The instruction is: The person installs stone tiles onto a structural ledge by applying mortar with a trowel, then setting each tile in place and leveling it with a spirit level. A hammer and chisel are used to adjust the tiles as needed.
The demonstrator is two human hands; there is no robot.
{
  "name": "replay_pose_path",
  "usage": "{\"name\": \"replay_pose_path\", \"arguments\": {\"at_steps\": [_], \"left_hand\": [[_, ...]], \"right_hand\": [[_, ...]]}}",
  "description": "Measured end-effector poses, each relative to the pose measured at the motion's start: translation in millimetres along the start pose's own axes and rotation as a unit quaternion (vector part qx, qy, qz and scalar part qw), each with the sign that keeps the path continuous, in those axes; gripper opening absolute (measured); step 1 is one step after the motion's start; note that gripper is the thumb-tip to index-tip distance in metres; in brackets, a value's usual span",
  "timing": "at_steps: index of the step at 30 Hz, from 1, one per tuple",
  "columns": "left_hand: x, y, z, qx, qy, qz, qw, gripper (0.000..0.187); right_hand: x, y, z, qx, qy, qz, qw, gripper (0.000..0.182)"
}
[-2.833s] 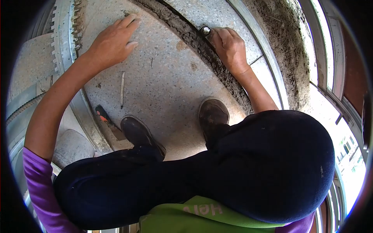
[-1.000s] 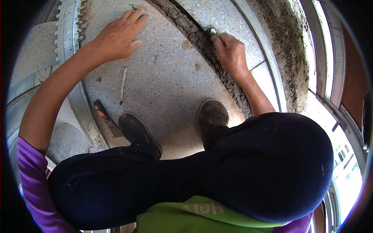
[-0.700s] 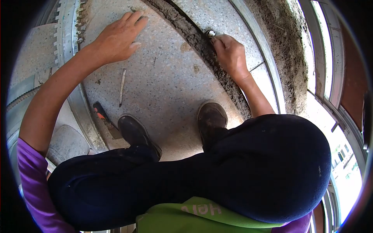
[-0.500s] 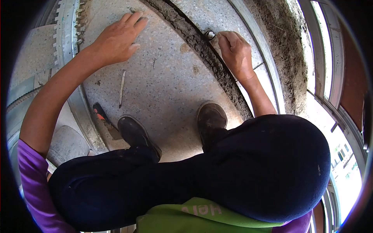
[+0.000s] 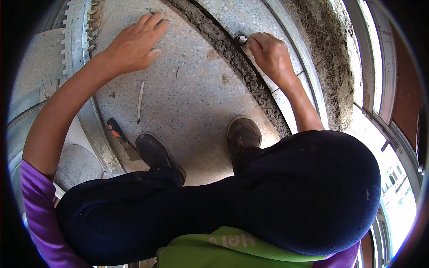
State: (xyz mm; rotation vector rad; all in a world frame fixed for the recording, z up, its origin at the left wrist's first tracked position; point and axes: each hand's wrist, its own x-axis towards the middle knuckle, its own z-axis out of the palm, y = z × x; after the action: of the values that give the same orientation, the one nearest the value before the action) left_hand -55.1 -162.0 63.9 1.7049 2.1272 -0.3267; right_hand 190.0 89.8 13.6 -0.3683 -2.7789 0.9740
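Note:
My left hand (image 5: pixel 136 44) lies on the speckled terrazzo slab (image 5: pixel 187 94), fingers stretched out and slightly apart. Across a curved band of wet mortar (image 5: pixel 225 47), my right hand (image 5: pixel 270 53) is closed, its thumb and fingers pinched together. Right at those fingertips is a small round object with a dark rim and a pale, shiny centre (image 5: pixel 241 39). It sits by a thin dark strip along the mortar's outer edge; I cannot tell what the fingers grip. Beyond the strip runs a narrow band of pale stone (image 5: pixel 286 105) with dark joints.
A thin pale stick (image 5: pixel 140 102) lies on the slab. Near my left shoe (image 5: pixel 154 149) is a tool with a black and orange handle (image 5: pixel 116 129). Notched metal edging (image 5: pixel 76 40) runs along the left, and a curved metal strip (image 5: pixel 308 67) borders rough soil (image 5: pixel 319 49) on the right.
My right hand has shifted slightly upward, with its wrist and forearm swinging a little to the right. My left hand and the round object stay in nearly the same place.

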Motion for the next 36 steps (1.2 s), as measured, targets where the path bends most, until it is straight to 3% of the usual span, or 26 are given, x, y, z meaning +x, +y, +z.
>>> {"name": "replay_pose_path", "arguments": {"at_steps": [6,13,16,19,26,29,36], "left_hand": [[1.0,1.1,0.6,0.004,0.0,-0.004,1.0,0.073],[0.5,0.4,0.4,-0.001,0.001,0.003,1.0,0.073],[2.3,0.3,1.7,0.004,-0.01,-0.004,1.0,0.074],[1.4,0.0,0.1,0.003,-0.007,0.002,1.0,0.074],[3.2,0.9,1.8,0.005,-0.005,-0.002,1.0,0.074],[3.8,-1.3,0.9,-0.005,-0.007,-0.003,1.0,0.074],[6.0,1.7,-5.4,-0.018,-0.015,0.0,1.0,0.072]], "right_hand": [[-6.9,1.8,7.4,-0.071,0.038,-0.01,0.997,0.011],[-10.1,-0.2,19.5,-0.08,0.009,-0.008,0.997,0.014],[-8.9,-6.5,9.1,-0.037,-0.039,0.054,0.997,0.009],[-6.7,-12.5,1.6,0.034,-0.027,0.065,0.997,0.01],[-7.0,-2.5,11.7,-0.049,0.045,0.012,0.998,0.015],[-8.5,-1.8,16.2,-0.098,-0.007,0.01,0.995,0.015],[-5.5,-21.2,0.7,0.055,-0.018,0.054,0.997,0.015]]}}
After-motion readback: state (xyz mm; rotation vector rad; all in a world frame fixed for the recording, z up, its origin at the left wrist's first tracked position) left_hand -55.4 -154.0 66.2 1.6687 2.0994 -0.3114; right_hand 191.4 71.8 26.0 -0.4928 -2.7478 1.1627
